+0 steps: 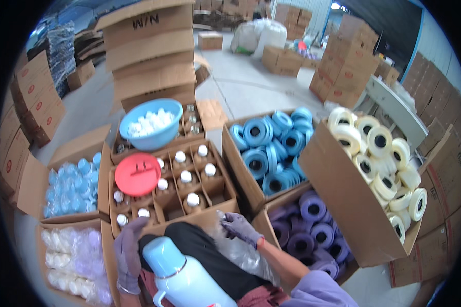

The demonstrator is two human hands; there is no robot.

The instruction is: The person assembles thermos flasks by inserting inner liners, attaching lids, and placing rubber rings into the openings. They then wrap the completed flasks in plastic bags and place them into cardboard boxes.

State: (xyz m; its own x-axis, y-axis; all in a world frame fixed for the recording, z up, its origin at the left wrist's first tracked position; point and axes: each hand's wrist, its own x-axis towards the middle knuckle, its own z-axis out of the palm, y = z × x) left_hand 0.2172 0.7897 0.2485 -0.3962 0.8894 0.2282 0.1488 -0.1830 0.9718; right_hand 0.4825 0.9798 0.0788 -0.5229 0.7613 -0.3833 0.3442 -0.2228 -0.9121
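Observation:
A light blue thermos flask with a blue cup lid and a side handle lies tilted across my lap. My left hand, in a greyish purple glove, is left of the lid, beside the divided carton, fingers stretched and holding nothing visible. My right hand, gloved too, closes on a clear plastic bag that trails down over my dark-clad thigh. Ahead, the divided carton holds several bottle-like pieces with white caps. A red round lid or dish rests on top of them.
A blue basin of small white pieces stands behind. Cartons of blue cups and bagged white and lilac pieces are left. At right are cartons of blue rings, purple rings and cream rings. Stacked cartons rise beyond.

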